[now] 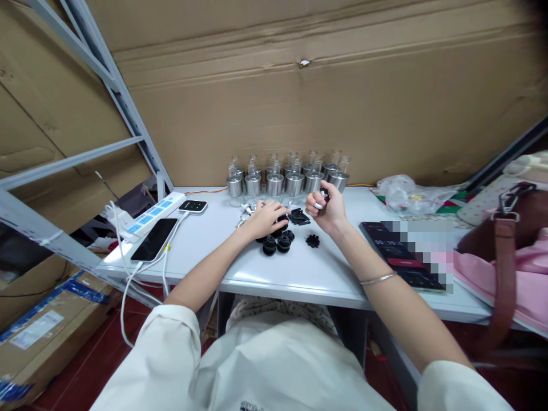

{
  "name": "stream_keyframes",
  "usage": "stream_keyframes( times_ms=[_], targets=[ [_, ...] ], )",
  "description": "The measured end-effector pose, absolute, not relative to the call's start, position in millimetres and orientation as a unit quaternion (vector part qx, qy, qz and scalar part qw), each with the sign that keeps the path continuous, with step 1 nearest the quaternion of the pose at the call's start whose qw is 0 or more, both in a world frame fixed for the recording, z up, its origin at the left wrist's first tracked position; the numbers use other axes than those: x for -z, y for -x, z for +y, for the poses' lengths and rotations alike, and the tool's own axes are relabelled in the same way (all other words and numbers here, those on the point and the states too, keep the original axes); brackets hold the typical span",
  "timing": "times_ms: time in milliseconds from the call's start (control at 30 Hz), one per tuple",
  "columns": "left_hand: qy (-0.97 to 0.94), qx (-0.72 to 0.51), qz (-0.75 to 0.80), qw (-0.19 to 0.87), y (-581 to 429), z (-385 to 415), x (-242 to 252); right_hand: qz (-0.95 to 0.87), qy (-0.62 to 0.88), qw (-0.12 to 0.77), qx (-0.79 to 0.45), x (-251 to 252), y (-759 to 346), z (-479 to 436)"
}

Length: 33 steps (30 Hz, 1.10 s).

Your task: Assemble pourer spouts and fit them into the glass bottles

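Note:
My left hand reaches palm down over a cluster of round black parts, its fingers stretched out over the upper ones. Its thumb and what lies under the palm are mostly hidden. Raised above the table, my right hand is closed around a small black and silver part, largely covered by the fingers. Thin black pieces lie between the hands, and a black toothed ring rests below the right hand. Small silver metal parts sit just left of my left hand.
Two rows of silver canisters with clear glass tops stand at the back. On the left are a power strip, a phone, a small device and white cables. A large phone, plastic bag and brown strap lie right.

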<state>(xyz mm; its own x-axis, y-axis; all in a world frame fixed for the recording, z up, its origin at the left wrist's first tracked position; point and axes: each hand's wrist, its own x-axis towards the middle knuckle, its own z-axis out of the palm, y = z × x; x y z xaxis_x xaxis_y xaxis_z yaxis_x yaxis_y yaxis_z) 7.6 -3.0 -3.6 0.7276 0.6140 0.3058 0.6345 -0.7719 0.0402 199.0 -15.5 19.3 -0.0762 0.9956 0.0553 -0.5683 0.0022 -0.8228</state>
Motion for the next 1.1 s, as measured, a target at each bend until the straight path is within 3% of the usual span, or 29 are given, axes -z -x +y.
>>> stream_keyframes(
  times_ms=[333,400,500,600,667,800,1100],
  targets=[
    [0.928,0.157,-0.337,0.030,-6.4,0.8,7.3,-0.358,0.352,0.667,-0.551,-14.0,-206.3,-7.5],
    [0.928,0.160,-0.336,0.028,-6.6,-0.3,6.5,-0.354,0.399,0.711,-0.459,-13.2,-214.4,1.6],
    [0.928,0.163,-0.335,0.025,-7.2,-1.7,5.7,-0.391,0.481,0.755,-0.212,-17.6,-237.4,23.4],
    [0.927,0.165,-0.336,0.026,-7.7,-1.7,5.9,-0.450,0.583,0.677,0.003,-28.1,-263.6,48.0],
    [0.926,0.169,-0.335,0.025,-7.6,-1.4,6.5,-0.510,0.609,0.603,0.076,-35.1,-276.3,61.7],
    [0.925,0.174,-0.337,0.018,-6.1,-2.3,7.7,-0.633,0.609,0.465,0.111,-43.9,-287.3,75.8],
    [0.913,0.257,-0.315,-0.033,-8.7,-17.2,-21.7,-0.736,0.596,0.254,0.196,-56.1,-287.4,38.6]
  ],
)
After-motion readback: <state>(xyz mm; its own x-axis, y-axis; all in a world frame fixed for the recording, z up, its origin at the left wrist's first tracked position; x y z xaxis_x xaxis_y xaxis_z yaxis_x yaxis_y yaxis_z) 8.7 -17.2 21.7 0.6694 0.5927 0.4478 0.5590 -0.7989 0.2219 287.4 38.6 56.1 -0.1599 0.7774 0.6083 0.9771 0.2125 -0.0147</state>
